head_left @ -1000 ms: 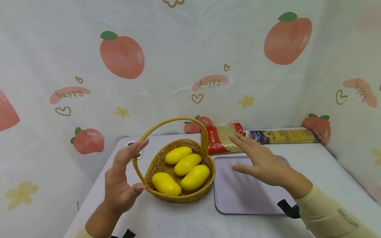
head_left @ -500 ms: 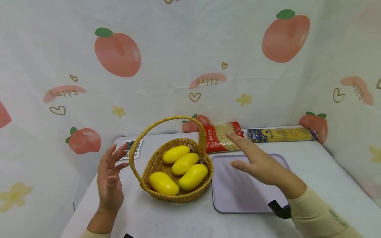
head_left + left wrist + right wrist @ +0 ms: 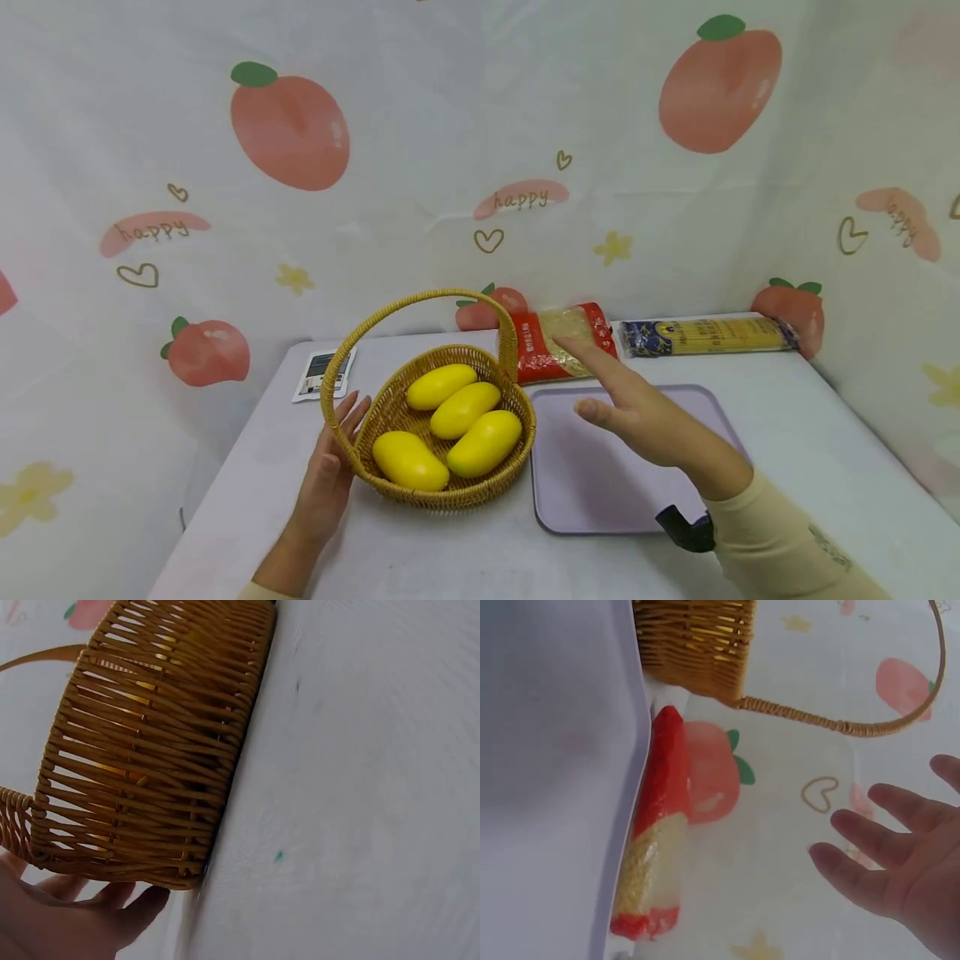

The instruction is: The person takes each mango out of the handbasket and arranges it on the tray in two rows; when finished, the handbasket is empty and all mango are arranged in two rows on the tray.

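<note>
A wicker basket [image 3: 450, 500] with a tall arched handle stands on the white table, with several yellow mangoes [image 3: 465, 410] lying inside. My left hand [image 3: 324, 492] is at the basket's left side, its fingers fairly straight along the outer wall below the handle's base. In the left wrist view the fingertips [image 3: 154, 900] meet the lower edge of the woven side. Over the lilac tray [image 3: 585, 521] hovers my right hand [image 3: 637, 417], holding nothing, fingers extended toward the basket. The right wrist view shows its fingers [image 3: 855, 874] spread apart.
Behind the tray lies a red and clear bag of grain [image 3: 551, 354]. To its right is a long blue and yellow pack of noodles [image 3: 712, 336]. A white printed packet [image 3: 318, 379] lies at the back left. A fruit-print curtain [image 3: 405, 167] closes off the back.
My left hand first drew back left from the basket, then came in to its left side. My right hand has shifted slightly left, still in the air. The basket stays in place.
</note>
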The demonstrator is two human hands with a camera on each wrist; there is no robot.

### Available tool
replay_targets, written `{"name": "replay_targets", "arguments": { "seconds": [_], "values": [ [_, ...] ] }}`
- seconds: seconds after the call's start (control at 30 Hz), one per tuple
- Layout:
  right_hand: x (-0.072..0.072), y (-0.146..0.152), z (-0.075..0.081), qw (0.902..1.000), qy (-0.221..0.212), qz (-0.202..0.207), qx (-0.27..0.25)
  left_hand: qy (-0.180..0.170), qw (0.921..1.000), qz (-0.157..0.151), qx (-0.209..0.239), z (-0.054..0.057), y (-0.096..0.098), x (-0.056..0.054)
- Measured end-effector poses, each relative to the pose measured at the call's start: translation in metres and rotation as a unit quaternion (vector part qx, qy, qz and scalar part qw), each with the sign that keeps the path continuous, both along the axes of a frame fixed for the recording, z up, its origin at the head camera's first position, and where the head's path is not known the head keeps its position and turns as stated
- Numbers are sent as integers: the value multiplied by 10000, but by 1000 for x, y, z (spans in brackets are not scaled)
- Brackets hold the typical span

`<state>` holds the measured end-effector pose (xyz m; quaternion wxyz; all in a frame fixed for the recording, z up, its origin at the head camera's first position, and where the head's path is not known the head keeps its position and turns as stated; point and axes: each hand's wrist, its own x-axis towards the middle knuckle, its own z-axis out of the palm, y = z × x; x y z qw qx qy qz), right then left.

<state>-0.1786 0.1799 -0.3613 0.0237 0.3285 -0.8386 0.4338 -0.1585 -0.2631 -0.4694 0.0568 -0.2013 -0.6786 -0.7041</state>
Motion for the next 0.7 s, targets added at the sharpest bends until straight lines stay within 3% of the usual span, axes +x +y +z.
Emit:
{"name": "replay_targets", "arguments": {
  "seconds": [0.17, 0.5, 0.7],
  "values": [
    [-2, -8, -5, 9983, -245, 375, -371, 2, 9995, -297, 50, -8, 2, -1],
    [-2, -35, -9, 9905, -811, 835, -736, -699, 9974, -72, -168, -13, 5, -1],
    [-3, -51, -12, 9831, -998, 1173, -987, -735, 9968, -311, 70, -16, 5, 0]
  ]
}}
